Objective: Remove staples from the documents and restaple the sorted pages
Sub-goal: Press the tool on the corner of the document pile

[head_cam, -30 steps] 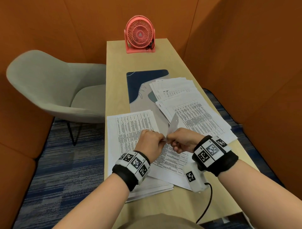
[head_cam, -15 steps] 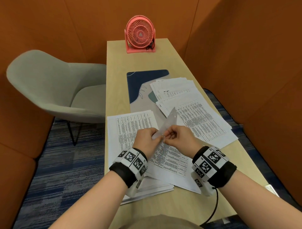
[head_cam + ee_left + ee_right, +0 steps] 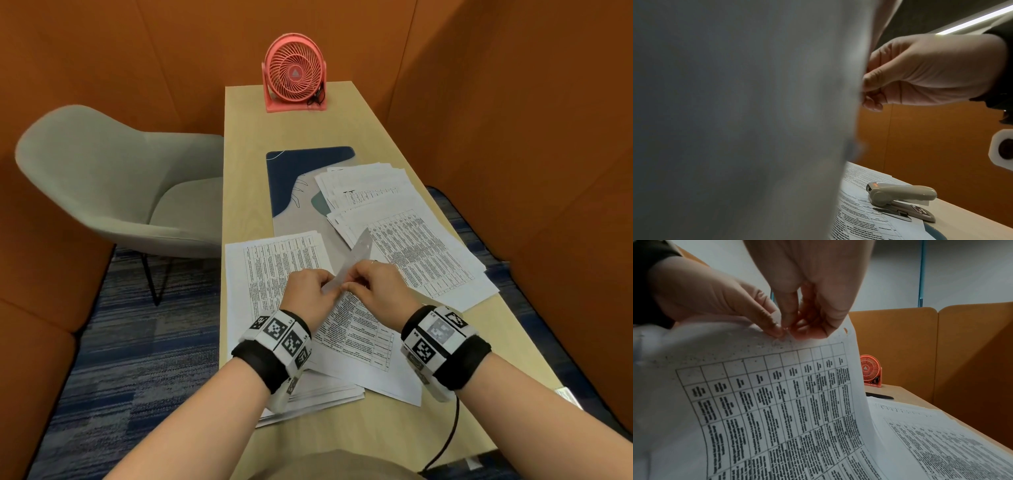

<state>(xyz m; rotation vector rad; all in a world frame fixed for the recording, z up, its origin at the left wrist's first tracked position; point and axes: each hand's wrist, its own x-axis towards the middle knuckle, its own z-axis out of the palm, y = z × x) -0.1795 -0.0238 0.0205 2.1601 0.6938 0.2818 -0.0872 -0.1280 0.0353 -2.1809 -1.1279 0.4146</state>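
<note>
Both hands are raised a little above the surface [image 3: 346, 113], pinching one printed sheet [image 3: 356, 257] between them. From the head view the sheet shows almost edge-on, a narrow sliver whose long axis runs from the fingers up and away toward the right-hand stack of papers [image 3: 421, 253]. The left hand [image 3: 310, 291] has its grip clamped on the near end of the sheet, and the right hand [image 3: 380, 287] has thumb and fingertips pinched on the same edge, just beside the left.

The right wrist view gives what the head view hides: the printed face of the sheet, a ruled table of dark text, curving down from the pinched top edge, with a small torn notch at the upper corner. Whether a staple sits between the fingertips I cannot tell.

Only the left wrist view shows the stapler [image 3: 902, 201], lying on its base on a page on the surface, below the right hand and apart from it. The blank back of the sheet fills the left of that view.

A pink fan [image 3: 294, 73] stands at the far end, and another stack of papers [image 3: 274, 274] lies under the left hand.
</note>
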